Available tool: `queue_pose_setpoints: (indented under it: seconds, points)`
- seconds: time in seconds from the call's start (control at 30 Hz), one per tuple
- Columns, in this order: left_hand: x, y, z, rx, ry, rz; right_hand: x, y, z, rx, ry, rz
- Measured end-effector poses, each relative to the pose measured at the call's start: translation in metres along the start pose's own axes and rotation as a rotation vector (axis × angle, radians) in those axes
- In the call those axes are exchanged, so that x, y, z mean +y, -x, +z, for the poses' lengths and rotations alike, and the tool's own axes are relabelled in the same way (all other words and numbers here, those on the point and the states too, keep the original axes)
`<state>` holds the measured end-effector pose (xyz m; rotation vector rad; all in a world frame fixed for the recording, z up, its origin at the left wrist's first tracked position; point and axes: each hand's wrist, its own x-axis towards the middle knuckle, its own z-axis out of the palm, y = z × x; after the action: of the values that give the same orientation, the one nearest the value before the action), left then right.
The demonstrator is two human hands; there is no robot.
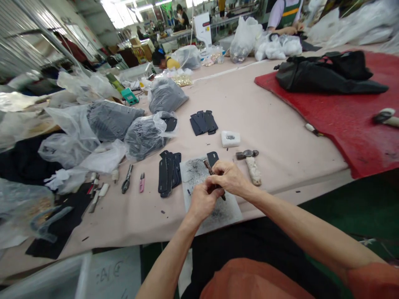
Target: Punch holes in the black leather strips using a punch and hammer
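Observation:
Both hands meet over a white, scuffed board (193, 174). My left hand (204, 200) is closed on a dark, brownish rod-shaped metal tool (208, 167); its exact kind is partly hidden by my fingers. My right hand (230, 176) grips the same tool from the other side. Just behind them, a dark flat piece with a slot (213, 158) lies at the board's far edge. A hammer (253, 168) with a wrapped handle rests to the right. Left of the board is a stack of dark slotted pieces (169, 174).
Farther back are another group of dark pieces (204, 122) and a white block (230, 138). Pink snips (142, 182) and pliers-like tool (127, 179) lie left, near filled plastic bags (146, 135). A red sheet (336, 141) carries a black bag (327, 74). People work beyond.

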<state>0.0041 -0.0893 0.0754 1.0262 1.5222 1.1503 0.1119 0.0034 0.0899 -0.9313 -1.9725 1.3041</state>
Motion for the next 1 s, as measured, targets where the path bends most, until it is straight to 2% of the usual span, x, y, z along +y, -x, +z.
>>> queue_pose_setpoints:
  seconds: [0.17,0.3,0.43,0.53,0.6,0.63,0.7,0.77,0.83,1.0]
  points:
    - [-0.014,0.004,-0.002,0.073,0.303,-0.054,0.002,0.001,-0.002,-0.011,-0.137,0.046]
    - [-0.021,0.011,-0.008,0.134,0.497,-0.113,0.017,0.014,-0.01,0.008,-0.281,0.168]
    - [-0.025,0.016,-0.014,0.115,0.55,-0.096,0.032,0.038,-0.01,-0.134,-0.312,0.23]
    - [-0.027,0.018,-0.014,0.1,0.542,-0.059,0.034,0.054,-0.004,-0.228,-0.369,0.244]
    - [-0.028,0.017,-0.012,0.104,0.514,-0.055,0.035,0.061,0.0,-0.237,-0.396,0.248]
    - [-0.029,0.015,-0.012,0.114,0.493,-0.056,0.036,0.062,0.001,-0.203,-0.376,0.246]
    - [-0.032,0.01,-0.012,0.155,0.43,-0.045,0.043,0.062,0.002,-0.056,-0.246,0.217]
    - [-0.036,0.001,-0.012,0.214,0.331,-0.001,0.056,0.06,0.0,0.126,-0.034,0.143]
    - [-0.039,-0.012,-0.013,0.25,0.186,0.062,0.071,0.058,-0.002,0.231,0.161,0.06]
    - [-0.043,-0.037,-0.006,0.215,-0.174,0.239,0.1,0.055,0.001,0.211,0.37,-0.055]
